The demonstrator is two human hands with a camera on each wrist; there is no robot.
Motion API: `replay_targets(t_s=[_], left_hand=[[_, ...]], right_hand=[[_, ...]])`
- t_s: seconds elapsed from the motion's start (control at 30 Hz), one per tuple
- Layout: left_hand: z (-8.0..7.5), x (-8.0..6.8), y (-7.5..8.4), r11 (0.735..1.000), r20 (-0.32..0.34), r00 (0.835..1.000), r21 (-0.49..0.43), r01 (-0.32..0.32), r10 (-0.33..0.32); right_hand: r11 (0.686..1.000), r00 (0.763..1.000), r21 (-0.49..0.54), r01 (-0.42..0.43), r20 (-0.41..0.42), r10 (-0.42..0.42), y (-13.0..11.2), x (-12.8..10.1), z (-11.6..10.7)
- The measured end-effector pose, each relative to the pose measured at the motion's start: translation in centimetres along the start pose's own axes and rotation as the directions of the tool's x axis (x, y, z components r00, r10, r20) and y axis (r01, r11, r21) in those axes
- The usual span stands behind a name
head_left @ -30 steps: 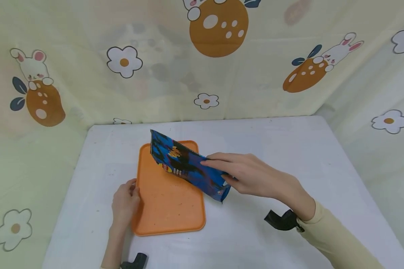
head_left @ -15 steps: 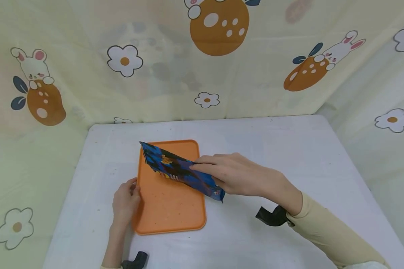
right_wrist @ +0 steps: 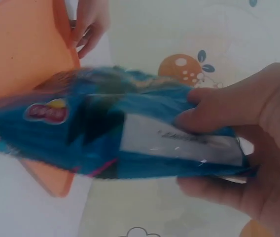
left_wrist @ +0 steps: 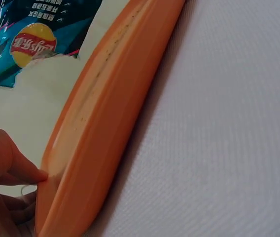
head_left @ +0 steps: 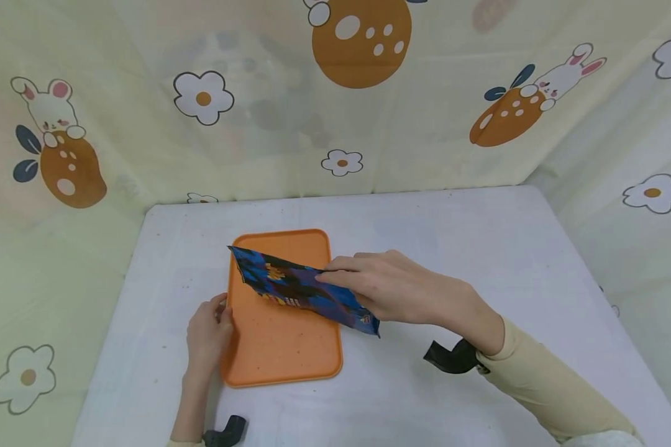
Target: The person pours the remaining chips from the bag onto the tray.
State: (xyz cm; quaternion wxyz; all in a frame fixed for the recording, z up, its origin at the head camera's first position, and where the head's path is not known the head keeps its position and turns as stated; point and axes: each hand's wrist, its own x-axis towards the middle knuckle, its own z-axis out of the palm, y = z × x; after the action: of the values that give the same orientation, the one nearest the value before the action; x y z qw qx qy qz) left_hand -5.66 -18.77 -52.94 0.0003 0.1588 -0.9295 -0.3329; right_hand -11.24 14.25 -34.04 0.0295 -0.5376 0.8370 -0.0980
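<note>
Head view: right hand (head_left: 394, 288) curled round, seemingly, crisp packet (head_left: 296, 292).

Bare hands, a cream sleeve (head_left: 542, 385), black wrist mounts (head_left: 450, 358).

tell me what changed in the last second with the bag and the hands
The right hand has tipped the blue snack bag down from steeply raised to nearly flat over the orange tray, keeping its grip. The left hand stays on the tray's left edge.
</note>
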Motion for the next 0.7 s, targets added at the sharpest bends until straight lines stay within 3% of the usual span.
replay_targets(t_s=[0.7], left_hand=[[-0.01, -0.09, 0.15, 1.000, 0.007, 1.000, -0.020, 0.010, -0.009]], right_hand=[[1.000, 0.999, -0.002, -0.022, -0.030, 0.022, 0.02, -0.50, -0.25]])
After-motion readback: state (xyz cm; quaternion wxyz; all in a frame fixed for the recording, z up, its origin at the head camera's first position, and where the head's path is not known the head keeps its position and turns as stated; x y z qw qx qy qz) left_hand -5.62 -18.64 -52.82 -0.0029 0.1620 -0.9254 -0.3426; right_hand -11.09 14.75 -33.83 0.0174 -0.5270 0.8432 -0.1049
